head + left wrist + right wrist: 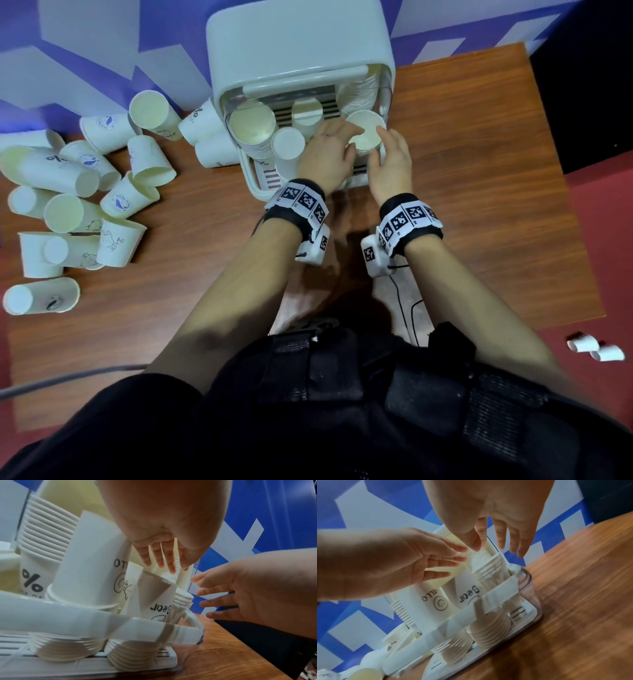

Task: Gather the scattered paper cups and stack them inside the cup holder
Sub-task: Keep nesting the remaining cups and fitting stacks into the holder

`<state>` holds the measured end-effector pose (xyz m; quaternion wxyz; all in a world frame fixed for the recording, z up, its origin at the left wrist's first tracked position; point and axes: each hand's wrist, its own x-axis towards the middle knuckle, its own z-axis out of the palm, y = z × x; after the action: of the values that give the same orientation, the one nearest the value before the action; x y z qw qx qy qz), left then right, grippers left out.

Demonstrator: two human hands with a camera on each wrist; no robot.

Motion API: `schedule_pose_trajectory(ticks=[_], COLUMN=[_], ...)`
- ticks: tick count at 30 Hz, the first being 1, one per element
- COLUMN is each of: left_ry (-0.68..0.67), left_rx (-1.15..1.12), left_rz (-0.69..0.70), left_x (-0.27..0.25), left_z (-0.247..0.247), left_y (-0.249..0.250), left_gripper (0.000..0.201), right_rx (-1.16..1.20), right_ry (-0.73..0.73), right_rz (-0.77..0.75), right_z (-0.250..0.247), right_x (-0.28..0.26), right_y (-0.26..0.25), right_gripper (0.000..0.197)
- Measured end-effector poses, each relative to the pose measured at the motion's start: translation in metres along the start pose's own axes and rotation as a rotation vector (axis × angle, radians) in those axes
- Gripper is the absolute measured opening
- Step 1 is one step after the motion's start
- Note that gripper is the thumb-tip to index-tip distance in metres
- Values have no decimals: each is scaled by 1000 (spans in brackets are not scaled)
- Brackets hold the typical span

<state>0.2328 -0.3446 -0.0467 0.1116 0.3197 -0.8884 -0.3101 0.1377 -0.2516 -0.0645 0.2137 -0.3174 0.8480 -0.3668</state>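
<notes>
The white cup holder [301,44] stands at the table's far middle with its front open, and several stacks of paper cups are inside. Its right-hand stack [365,133] leans toward me between my two hands. My left hand [325,154] lies against that stack's left side with straight fingers [161,559] on the rims [169,575]. My right hand [390,161] flanks it on the right, fingers [511,543] spread and straight, holding nothing. Several loose white cups [85,192] lie scattered at the table's left, some nested, some on their sides.
More loose cups [205,133] lean on the holder's left wall. The brown table [479,192] ends just right of the holder, with red floor beyond. Rolled paper scraps [596,347] lie on that floor. A thin black cable [404,308] hangs off the near edge.
</notes>
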Motion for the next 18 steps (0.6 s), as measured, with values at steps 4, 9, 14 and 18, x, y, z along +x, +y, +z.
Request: schedule_pose_trajectory(ticks=[4,9,14,18], left_ry=[88,154,227,246], left_rx=[-32,-59,-65,-82], left_rz=[23,10,-15,-52], left_x=[-18,-46,-82,-109], left_z=[-15,-40,-66,-77], left_y=[4,4,-6,-21], left_gripper=[33,34,32,33], right_rx=[35,78,95,85], right_ry=[23,28,-22,-75], right_rz=[-38,-112,-168,-215], right_z=[-5,-4,5,19], right_x=[-16,-43,-73,-97], right_y=[-19,-44,-68,-82], right_gripper=[41,37,34,35])
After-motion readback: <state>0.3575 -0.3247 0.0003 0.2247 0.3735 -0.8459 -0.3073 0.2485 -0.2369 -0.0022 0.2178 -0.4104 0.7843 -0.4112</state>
